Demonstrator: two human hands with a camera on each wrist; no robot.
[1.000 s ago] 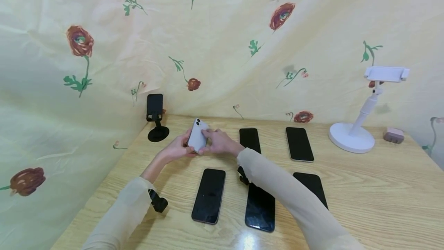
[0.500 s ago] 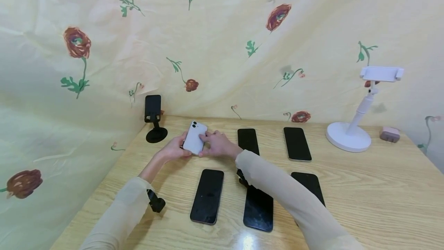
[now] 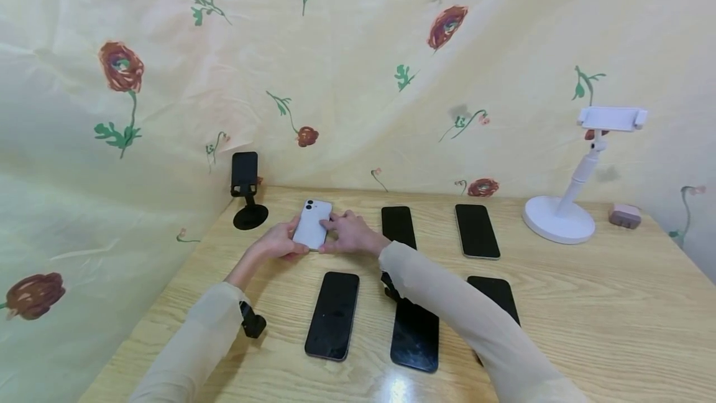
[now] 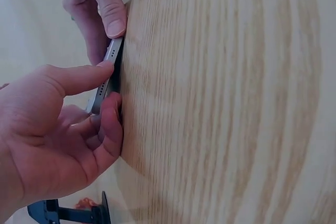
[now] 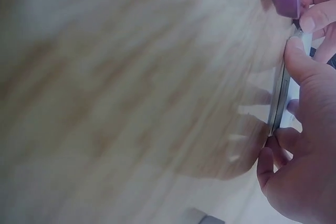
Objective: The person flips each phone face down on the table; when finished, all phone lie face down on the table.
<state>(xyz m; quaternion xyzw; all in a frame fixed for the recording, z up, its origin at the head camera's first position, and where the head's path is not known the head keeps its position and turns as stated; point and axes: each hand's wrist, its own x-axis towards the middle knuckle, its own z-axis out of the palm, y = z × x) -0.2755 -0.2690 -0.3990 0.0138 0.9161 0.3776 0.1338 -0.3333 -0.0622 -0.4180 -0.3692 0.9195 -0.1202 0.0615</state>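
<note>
The left hand (image 4: 50, 129) fills the lower left, its thumb and curled fingers pinching the thin grey edge of a phone (image 4: 107, 77) that lies flat against the pale wooden table (image 4: 226, 103). Above it, the fingers of the right hand (image 4: 97, 6) come down and press on the phone's far end. A black stand (image 4: 68, 213) shows at the bottom edge, partly cut off.

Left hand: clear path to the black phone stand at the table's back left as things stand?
Probably yes. The left hand holds the white phone, and the black phone stand is just beyond it with only bare table between; it would have to let go of the phone first.
</note>
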